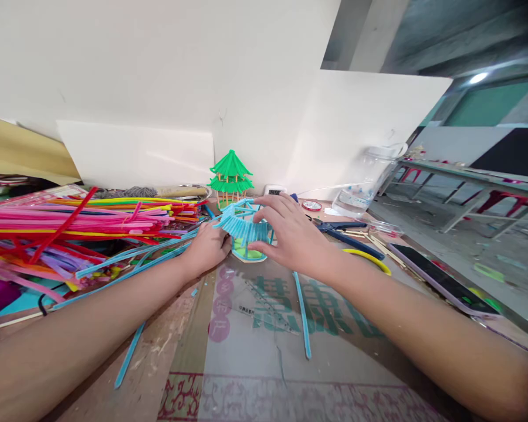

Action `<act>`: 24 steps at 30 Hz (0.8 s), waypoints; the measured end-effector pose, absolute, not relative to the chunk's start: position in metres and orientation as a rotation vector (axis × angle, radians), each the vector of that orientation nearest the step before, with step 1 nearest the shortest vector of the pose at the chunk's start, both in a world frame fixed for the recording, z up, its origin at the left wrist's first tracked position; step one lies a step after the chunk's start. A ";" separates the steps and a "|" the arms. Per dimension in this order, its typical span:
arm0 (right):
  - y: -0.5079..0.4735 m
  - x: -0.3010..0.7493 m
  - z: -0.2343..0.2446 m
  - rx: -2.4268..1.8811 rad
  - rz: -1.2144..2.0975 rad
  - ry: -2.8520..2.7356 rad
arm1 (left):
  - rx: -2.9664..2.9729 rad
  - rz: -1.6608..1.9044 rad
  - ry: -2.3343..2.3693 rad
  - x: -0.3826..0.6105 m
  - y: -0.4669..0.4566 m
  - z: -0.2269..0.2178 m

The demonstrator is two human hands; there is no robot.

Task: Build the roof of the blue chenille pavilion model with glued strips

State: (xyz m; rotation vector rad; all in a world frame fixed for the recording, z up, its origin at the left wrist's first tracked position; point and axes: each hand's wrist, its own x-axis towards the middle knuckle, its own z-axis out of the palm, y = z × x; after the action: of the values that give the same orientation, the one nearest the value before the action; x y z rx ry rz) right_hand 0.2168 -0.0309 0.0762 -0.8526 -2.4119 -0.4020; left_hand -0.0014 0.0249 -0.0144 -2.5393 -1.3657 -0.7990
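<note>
A small light-blue model pavilion [241, 225], made of pipe cleaners, stands at mid-table with a ribbed roof band and bright green pieces in its base. My left hand [207, 249] is closed at its left side, fingertips at the roof's edge and partly hidden. Over the top and right comes my right hand [286, 225], its thumb in front and curved fingers on the roof, gripping it. One loose blue pipe cleaner [301, 316] lies on the mat in front. Directly behind the model is a green two-tiered pagoda [231, 176] with wooden stick posts.
Bundles of coloured pipe cleaners [74, 223] cover the left side. To the right lie blue-handled pliers [343, 225], a yellow ring [369, 259], wooden sticks and a phone [440, 278]. A water bottle [365, 181] stands behind them, near a small digital timer [274, 190]. A white panel rises at the back.
</note>
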 end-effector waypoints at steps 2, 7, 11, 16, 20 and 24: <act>-0.032 0.216 0.074 -0.847 -0.436 -2.412 | -2.545 -0.785 -1.365 -0.001 0.024 -0.013; -0.033 0.217 0.075 -0.853 -0.398 -2.404 | -2.570 -0.771 -1.373 -0.001 0.023 -0.012; -0.026 0.224 0.083 -0.848 -0.187 -2.369 | -2.570 -0.784 -1.380 -0.001 0.022 -0.011; -0.014 0.228 0.085 -0.924 0.063 -2.205 | -2.541 -0.773 -1.352 0.000 0.022 -0.011; -0.018 0.223 0.080 -0.975 0.144 -2.234 | -2.486 -0.759 -1.284 0.000 0.020 -0.011; -0.023 0.221 0.080 -0.930 0.116 -2.265 | -2.503 -0.791 -1.234 -0.001 0.019 -0.011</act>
State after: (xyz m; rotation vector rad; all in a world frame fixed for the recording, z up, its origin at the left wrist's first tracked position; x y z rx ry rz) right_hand 0.2214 -0.0232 0.0802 -0.9300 -2.2653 0.1163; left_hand -0.0008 0.0192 -0.0114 -2.5032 -1.2337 -0.7914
